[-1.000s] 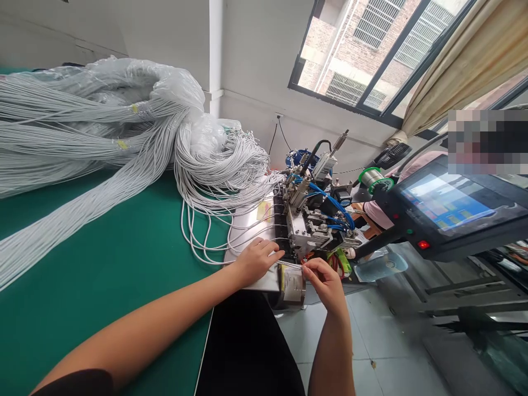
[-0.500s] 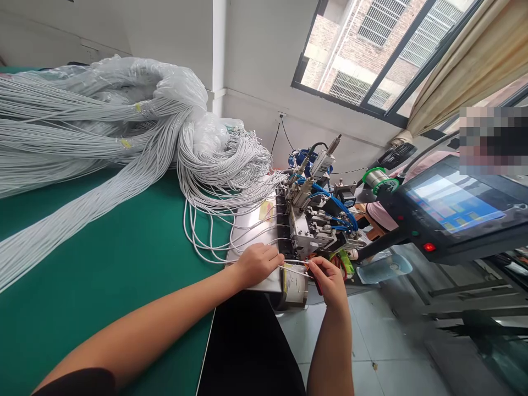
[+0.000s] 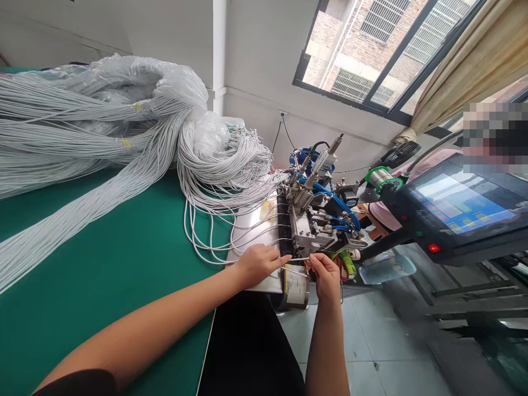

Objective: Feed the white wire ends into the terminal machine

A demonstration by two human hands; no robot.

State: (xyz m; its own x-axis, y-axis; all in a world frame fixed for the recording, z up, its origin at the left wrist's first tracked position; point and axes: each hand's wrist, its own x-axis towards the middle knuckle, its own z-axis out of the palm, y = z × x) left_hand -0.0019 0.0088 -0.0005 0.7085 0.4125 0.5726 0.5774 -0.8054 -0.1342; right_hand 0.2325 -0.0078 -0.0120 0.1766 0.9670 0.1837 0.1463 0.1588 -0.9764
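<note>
White cables [image 3: 225, 176] run from a large heap into the side of a metal machine [image 3: 305, 220] with blue tubes. At the machine's near end, my left hand [image 3: 259, 264] is closed on a white cable, its index finger stretched along it. To its right, my right hand [image 3: 325, 272] pinches the end part of that cable [image 3: 300, 259] between thumb and fingers. A second white cable end [image 3: 295, 270] sticks out just below, from under my left hand. The cable tip in my right fingers is too small to make out.
Bundled cables with plastic wrap [image 3: 136, 82] lie on the green table [image 3: 103, 242]. A monitor [image 3: 470, 203] stands at the right on a dark arm, beside a solder wire spool [image 3: 383, 180]. Another person [image 3: 381, 214] is partly visible behind it. A blue translucent container [image 3: 388, 269] sits below.
My right hand has moved slightly left and up, nearer the machine. My left index finger now reaches farther along the cable. The lower cable end stays roughly in place.
</note>
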